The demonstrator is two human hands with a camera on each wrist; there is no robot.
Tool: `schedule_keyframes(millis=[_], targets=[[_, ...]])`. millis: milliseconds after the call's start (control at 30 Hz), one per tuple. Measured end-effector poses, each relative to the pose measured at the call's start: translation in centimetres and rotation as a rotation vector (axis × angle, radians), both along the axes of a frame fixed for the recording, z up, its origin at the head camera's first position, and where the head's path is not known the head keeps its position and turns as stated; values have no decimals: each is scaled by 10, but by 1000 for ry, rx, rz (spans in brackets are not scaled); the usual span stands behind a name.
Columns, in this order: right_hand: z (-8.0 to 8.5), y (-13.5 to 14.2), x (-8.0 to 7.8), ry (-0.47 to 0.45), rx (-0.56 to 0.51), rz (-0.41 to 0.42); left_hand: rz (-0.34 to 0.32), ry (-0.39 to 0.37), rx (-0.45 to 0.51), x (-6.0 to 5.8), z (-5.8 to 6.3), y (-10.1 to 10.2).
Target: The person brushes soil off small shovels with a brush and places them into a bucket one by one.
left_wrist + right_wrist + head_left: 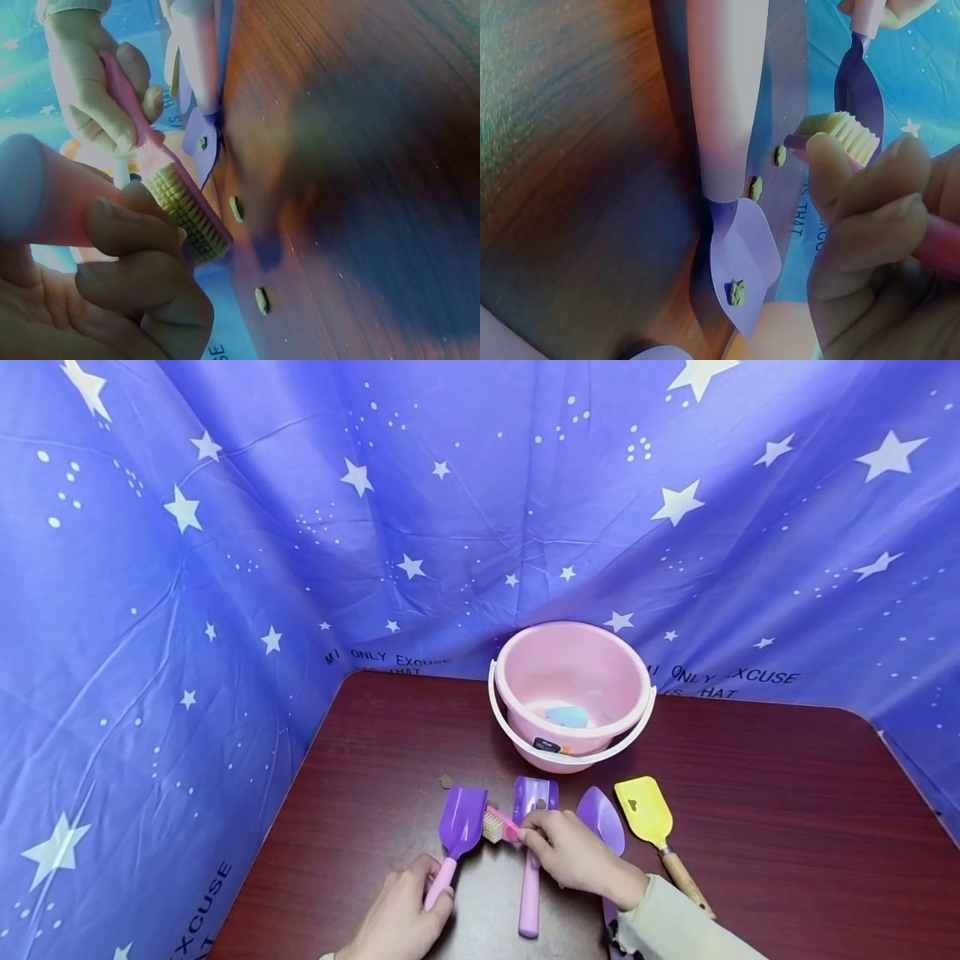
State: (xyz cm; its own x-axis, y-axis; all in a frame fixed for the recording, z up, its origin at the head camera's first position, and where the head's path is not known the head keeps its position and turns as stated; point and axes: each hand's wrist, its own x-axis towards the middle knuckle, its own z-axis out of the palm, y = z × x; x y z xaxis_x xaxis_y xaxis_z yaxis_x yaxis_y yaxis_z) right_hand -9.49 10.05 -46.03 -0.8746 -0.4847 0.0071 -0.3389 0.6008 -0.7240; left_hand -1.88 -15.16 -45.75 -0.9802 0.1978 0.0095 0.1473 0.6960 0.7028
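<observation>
My left hand (405, 906) grips the pink handle of a purple toy shovel (462, 820), its blade raised over the table and pointing away from me. In my right hand (573, 852) is a pink brush (187, 210) with cream bristles, held by its handle. The bristles sit close beside the right edge of the shovel blade in the head view. Small greenish-brown lumps (262, 300) lie on the table under the brush. A second purple shovel (529, 893) lies beneath my right hand, with one lump (737, 292) on its blade.
A pink bucket (573, 672) with a white handle stands behind the tools, a light blue piece (567, 717) inside it. To the right lie a purple pointed trowel (600, 817), partly under my right arm, and a yellow shovel (647, 810) with a wooden handle. A starry blue curtain (450, 527) encloses the table.
</observation>
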Motion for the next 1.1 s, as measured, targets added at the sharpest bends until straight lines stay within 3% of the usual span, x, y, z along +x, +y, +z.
schedule_keyframes(millis=[333,633,833,1100], targets=[[1,3,-4,-76,-58,-98,-31,53,16,1,-3,0],[5,5,-7,-35,-34,-164,-42,45,59,2,-4,1],[5,6,-4,-40,4,-136,-33,62,58,1,-2,0],[5,5,3,-74,21,0,-12,73,50,-1,-1,0]])
